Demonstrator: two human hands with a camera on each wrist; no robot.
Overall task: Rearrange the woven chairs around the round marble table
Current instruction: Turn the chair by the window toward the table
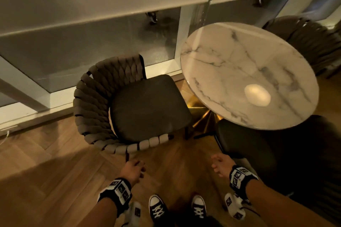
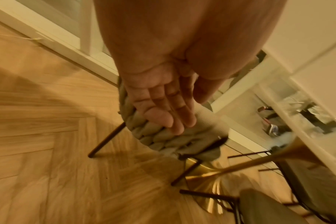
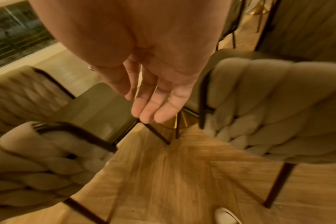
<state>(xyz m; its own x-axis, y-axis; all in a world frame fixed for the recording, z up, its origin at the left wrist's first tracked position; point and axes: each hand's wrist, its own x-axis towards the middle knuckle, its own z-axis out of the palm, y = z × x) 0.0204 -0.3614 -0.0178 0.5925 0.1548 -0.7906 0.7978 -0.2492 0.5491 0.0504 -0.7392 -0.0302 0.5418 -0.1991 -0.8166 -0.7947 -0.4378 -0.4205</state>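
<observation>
A woven chair [image 1: 118, 105] with a dark seat cushion stands left of the round marble table [image 1: 247, 73], its seat facing the table; it shows as braided straps in the left wrist view [image 2: 163, 141] and at the lower left in the right wrist view [image 3: 38, 159]. A second chair [image 1: 262, 149] sits in shadow at the table's near side, its woven back [image 3: 278, 109] close to my right hand. A third chair [image 1: 310, 42] stands behind the table. My left hand [image 1: 133, 168] hangs open just short of the first chair's armrest, touching nothing. My right hand [image 1: 220, 165] is open too, fingers relaxed, holding nothing.
The table rests on a gold pedestal base [image 1: 203, 116]. A glass wall with a white frame [image 1: 55, 97] runs behind the left chair. Herringbone wood floor [image 1: 55, 180] spreads to my left. My sneakers [image 1: 158, 208] point toward the gap between the two near chairs.
</observation>
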